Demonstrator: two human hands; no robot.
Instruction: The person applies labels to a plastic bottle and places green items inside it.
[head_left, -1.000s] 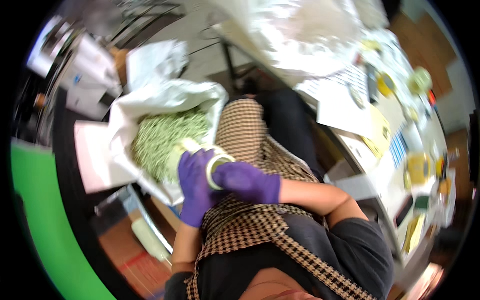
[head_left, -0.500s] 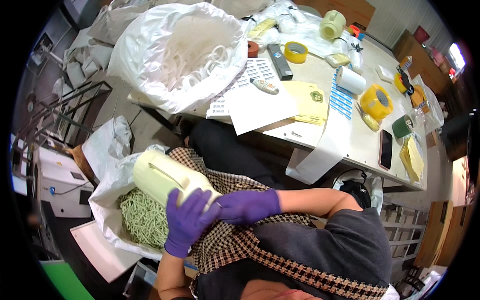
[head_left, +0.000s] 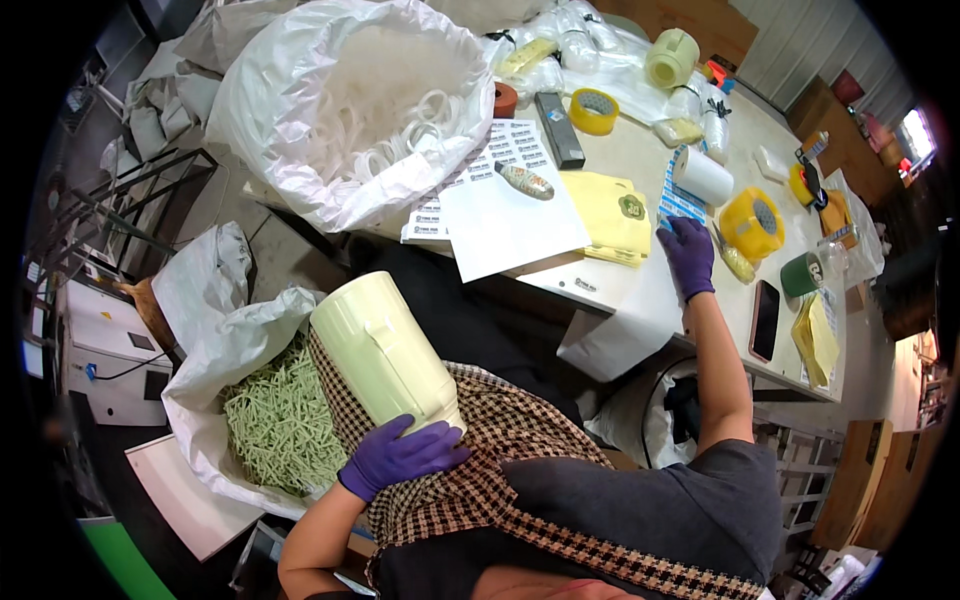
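Note:
A pale yellow plastic jug lies tilted on my lap, its handle facing up. My left hand, in a purple glove, is closed over its near end. Away from it, my right hand, also gloved in purple, is at the table's front part. Its bent fingertips press together on the strip of blue-printed labels, whose white backing hangs over the table edge. Whether a label has come loose between those fingers is hidden. Beside this hand lie yellow paper sheets and a white roll.
A white sack of pale rings stands at the table's left. Left of my lap, an open sack holds many light green pieces. Yellow tape, a phone and another pale yellow jug are on the table.
My right hand has left the jug and moved up and right to the label strip. The jug has turned more upright in view, with my left hand at its near end.

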